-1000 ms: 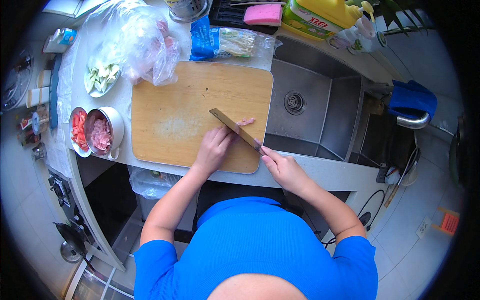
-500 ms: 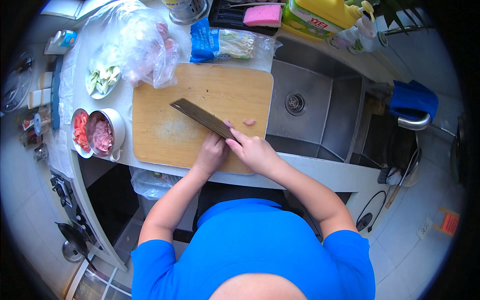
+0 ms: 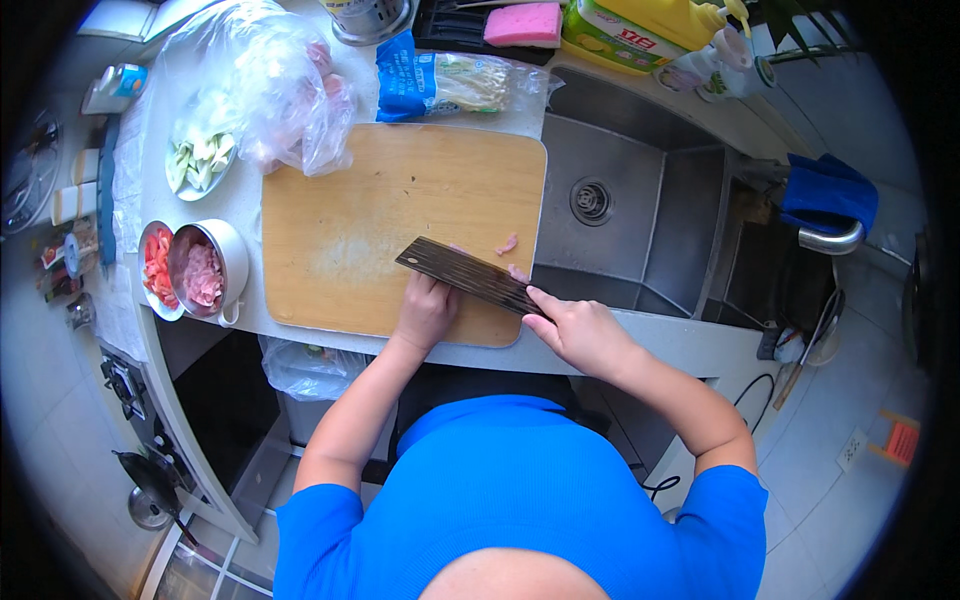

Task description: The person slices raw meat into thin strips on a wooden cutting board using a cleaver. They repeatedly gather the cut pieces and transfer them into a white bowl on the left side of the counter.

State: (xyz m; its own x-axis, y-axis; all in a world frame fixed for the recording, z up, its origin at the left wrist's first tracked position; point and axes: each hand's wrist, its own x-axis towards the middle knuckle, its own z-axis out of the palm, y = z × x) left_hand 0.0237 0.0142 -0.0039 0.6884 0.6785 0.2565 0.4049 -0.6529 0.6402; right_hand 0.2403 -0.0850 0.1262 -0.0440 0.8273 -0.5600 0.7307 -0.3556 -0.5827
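A broad dark-bladed kitchen knife (image 3: pixel 462 273) lies slantwise over the near right part of a wooden cutting board (image 3: pixel 350 210). My right hand (image 3: pixel 582 333) is closed round its handle end, by the board's right edge. Close to the blade's near side is my left hand (image 3: pixel 427 312), its fingers curled in. The fingertips are partly covered by the blade, so what they hold, if anything, is hidden. Small pink meat scraps (image 3: pixel 508 244) lie beyond the blade, one right against it.
Left of the board stand a white pot (image 3: pixel 236 258) of sliced meat, a plate of red pieces (image 3: pixel 157 262) and a plate of pale green slices (image 3: pixel 200 163). Behind are a plastic bag (image 3: pixel 285 95) and a mushroom packet (image 3: pixel 468 84). A steel sink (image 3: pixel 625 150) adjoins at right.
The knife has shifted right and nearer to me, its blade now lying less steeply and showing a broader face. My right hand went right with it; my left hand stayed nearly in place.
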